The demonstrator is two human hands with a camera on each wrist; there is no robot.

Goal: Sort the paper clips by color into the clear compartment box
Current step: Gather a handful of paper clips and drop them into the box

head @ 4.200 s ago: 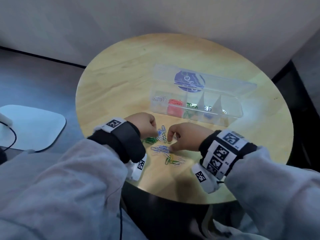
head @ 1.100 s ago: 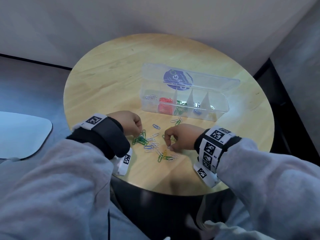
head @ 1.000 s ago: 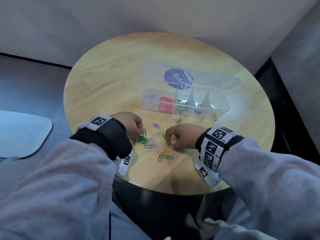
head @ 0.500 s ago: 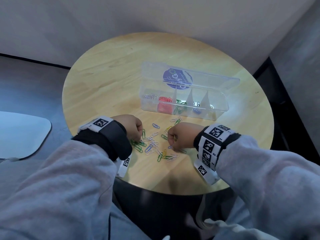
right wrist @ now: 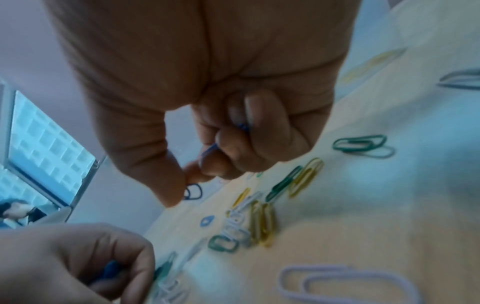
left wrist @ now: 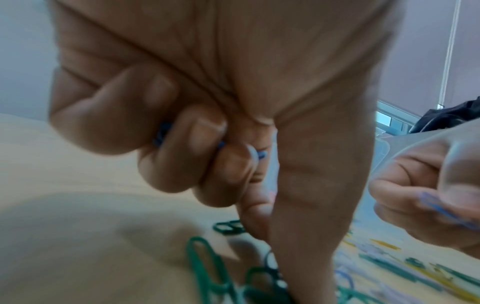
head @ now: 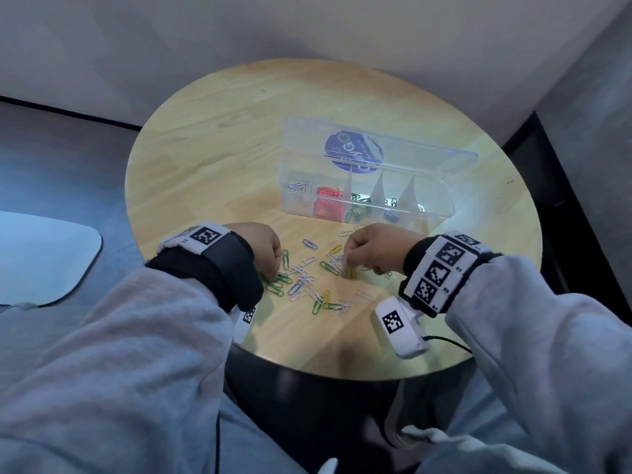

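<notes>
**Both hands hold blue clips over the loose pile**

The clear compartment box (head: 366,200) lies with its long axis running left to right across the far half of the round wooden table (head: 212,159), slightly toward the right edge. Its lid (head: 376,148) is swung open away from the person and bears a blue round label. From the left end, its compartments hold white, red, green and blue clips; what the rightmost one holds is hard to make out.

The loose paper clips (head: 314,282) are scattered flat near the table's near edge, between the two hands, pointing every which way: green, white, yellow and a few blue.

The left hand (head: 263,248) has its grip closed, the curled fingers (left wrist: 182,148) trapping blue clips (left wrist: 162,133) against the palm, while forefinger and thumb reach down to the green clips (left wrist: 205,267) at the left of the pile. The right hand (head: 372,248) likewise has blue clips (right wrist: 242,126) tucked under its curled fingers, and its thumb and forefinger pinch together just above the table beside a dark blue clip (right wrist: 193,191).

The table stands in a corner of pale walls over a dark floor, with a white pad-like object (head: 41,258) off its left side. Both wrist views are blurred, so the number of clips held cannot be told.
</notes>
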